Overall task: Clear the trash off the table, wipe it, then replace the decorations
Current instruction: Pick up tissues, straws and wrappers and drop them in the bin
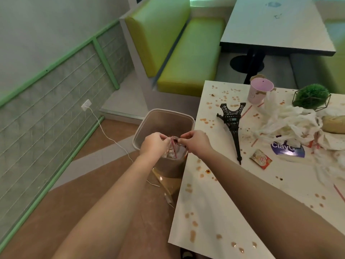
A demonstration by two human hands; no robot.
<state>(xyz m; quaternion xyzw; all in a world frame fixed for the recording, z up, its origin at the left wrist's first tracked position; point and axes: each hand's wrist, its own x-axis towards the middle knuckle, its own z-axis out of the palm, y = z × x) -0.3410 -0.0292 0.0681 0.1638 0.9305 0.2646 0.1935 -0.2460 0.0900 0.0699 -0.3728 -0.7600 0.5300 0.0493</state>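
Red straws (172, 144) in both hands' pinching grip, above bin (149, 116) beside table edge (188, 165).

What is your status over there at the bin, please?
Left hand and right hand both pinching red straws over trash bin. Table still stained, wrappers and tissue left. Nothing blocking.

Both my arms are showing bare from the bottom edge of the view all the way up to the wrists; no sleeve is reaching into sight on either one. My left hand (153, 144) is wearing nothing: no glove, ring or band is showing on it. My right hand (196, 142) is going just as plain, and its wrist is carrying no watch or bracelet that I can see.
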